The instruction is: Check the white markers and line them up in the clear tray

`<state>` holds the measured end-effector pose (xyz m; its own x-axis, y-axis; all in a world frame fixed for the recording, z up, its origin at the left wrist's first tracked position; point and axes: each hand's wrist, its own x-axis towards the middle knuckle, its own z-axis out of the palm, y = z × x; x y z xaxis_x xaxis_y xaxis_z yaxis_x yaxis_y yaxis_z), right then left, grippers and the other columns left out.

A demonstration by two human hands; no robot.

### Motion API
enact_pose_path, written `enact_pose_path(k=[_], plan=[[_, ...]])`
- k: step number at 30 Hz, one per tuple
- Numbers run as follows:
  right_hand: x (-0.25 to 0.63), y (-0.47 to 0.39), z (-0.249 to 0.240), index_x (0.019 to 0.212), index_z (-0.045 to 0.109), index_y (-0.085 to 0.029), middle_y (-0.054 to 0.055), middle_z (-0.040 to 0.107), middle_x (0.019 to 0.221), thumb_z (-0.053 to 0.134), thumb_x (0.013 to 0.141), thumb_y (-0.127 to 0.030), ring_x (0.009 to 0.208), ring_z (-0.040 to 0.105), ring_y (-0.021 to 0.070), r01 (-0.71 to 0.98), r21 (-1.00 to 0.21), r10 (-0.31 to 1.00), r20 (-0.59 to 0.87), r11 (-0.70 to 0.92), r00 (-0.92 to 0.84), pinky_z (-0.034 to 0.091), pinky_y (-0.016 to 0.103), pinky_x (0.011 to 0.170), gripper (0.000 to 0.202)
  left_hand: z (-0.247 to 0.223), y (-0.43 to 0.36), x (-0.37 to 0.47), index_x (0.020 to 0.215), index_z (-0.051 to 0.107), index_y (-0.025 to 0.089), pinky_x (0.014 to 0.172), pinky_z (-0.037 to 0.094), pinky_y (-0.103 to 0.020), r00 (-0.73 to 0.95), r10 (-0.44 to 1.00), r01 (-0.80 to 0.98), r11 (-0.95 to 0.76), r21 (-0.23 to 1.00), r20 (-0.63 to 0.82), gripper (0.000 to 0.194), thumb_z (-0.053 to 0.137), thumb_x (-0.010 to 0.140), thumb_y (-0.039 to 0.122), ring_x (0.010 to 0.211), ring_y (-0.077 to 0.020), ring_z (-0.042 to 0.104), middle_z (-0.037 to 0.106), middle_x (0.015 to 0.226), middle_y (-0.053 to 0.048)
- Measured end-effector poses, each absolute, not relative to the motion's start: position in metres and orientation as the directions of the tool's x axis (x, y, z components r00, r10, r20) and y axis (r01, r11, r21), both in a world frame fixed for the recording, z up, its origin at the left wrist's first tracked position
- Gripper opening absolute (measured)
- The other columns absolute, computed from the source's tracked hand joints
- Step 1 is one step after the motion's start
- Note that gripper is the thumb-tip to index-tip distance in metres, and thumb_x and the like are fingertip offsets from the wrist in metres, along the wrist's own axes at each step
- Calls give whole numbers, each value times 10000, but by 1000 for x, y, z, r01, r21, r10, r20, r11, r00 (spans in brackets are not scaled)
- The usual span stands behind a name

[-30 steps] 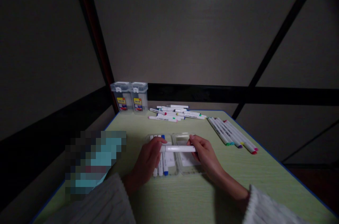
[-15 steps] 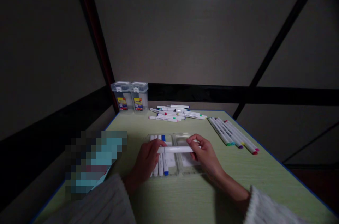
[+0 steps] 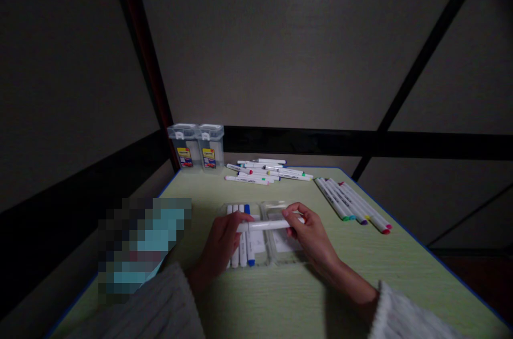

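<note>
The left hand (image 3: 224, 235) and the right hand (image 3: 306, 228) each pinch one end of a slim white marker pen (image 3: 268, 225), thumbs and fingers closed on it. The marker lies nearly level between the two hands, its right end tilted slightly up. Its barrel is plain, smooth and glossy white, with a faint seam near the left hand and a bit of orange showing at the right hand's fingers. Any lettering on it is too small to tell.

Just below the hands lies an open, clear plastic hinged case (image 3: 271, 254). In its left half, partly behind the left hand, white markers (image 3: 242, 251) lie side by side; the one nearest the hinge has blue ends. Pale paper shows in the case under the held marker.

Beyond the hands is a loose heap of white markers with coloured ends (image 3: 264, 173). Out past the right hand, a slanting row of white markers (image 3: 348, 200) ends in green, teal, purple, yellow, pink and red. Far beyond the left hand stand two lidded, clear plastic boxes (image 3: 211, 141) with yellow-and-blue labels. Left of the left hand is a turquoise and dark patch (image 3: 160, 243), pixelated beyond recognition.

All this is on a pale green, wood-grained bench (image 3: 280, 301) with blue edging. Behind it rises a dim grey wall (image 3: 280, 61) crossed by black beams (image 3: 296, 140); grey knitted sleeves (image 3: 404, 312) cover the forearms.
</note>
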<state>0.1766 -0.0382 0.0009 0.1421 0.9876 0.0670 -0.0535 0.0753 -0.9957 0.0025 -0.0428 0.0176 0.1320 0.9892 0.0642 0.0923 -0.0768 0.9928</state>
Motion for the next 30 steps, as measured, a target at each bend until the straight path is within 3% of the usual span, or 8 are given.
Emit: enact_pose_path(k=[7, 16, 19, 23, 30], plan=[[177, -38, -3, 692, 516, -186, -47, 479, 542, 658, 645, -403, 504, 414, 102, -137, -986, 990, 81, 97, 115, 317, 211, 483, 263, 18, -41, 3, 732, 625, 122, 333, 144, -168, 122, 991, 82, -66, 994, 56, 543, 408, 690, 617, 308, -42, 220, 249, 353, 95], [179, -37, -4, 785, 524, -188, -48, 471, 625, 692, 629, -328, 565, 410, 98, -168, -968, 980, 174, 187, 93, 308, 207, 536, 268, 15, -37, 0, 743, 598, 111, 324, 188, -173, 100, 994, 100, -60, 993, 50, 547, 382, 712, 612, 279, -53, 248, 274, 328, 97], [178, -38, -2, 766, 531, -188, -44, 470, 626, 663, 659, -341, 571, 423, 102, -146, -967, 977, 199, 208, 79, 320, 210, 546, 228, 14, -37, 0, 707, 577, 125, 323, 180, -169, 78, 993, 108, -98, 989, 90, 465, 383, 752, 545, 308, -40, 263, 394, 428, 62], [178, -39, -1, 658, 513, -186, -38, 464, 540, 543, 741, -442, 478, 397, 102, -98, -981, 986, 160, 165, 49, 297, 216, 463, 271, 12, -39, 0, 711, 564, 139, 344, 214, -169, 57, 982, 156, -188, 970, 182, 359, 388, 795, 440, 412, -54, 348, 514, 630, 4], [177, -40, 0, 618, 546, -183, -60, 357, 333, 437, 756, -562, 333, 273, 92, -22, -996, 993, 87, 89, 79, 183, 219, 362, 418, 14, -42, 1, 846, 515, 170, 346, 226, -159, 89, 980, 89, -184, 979, 176, 299, 388, 806, 438, 376, -44, 282, 366, 536, 70]])
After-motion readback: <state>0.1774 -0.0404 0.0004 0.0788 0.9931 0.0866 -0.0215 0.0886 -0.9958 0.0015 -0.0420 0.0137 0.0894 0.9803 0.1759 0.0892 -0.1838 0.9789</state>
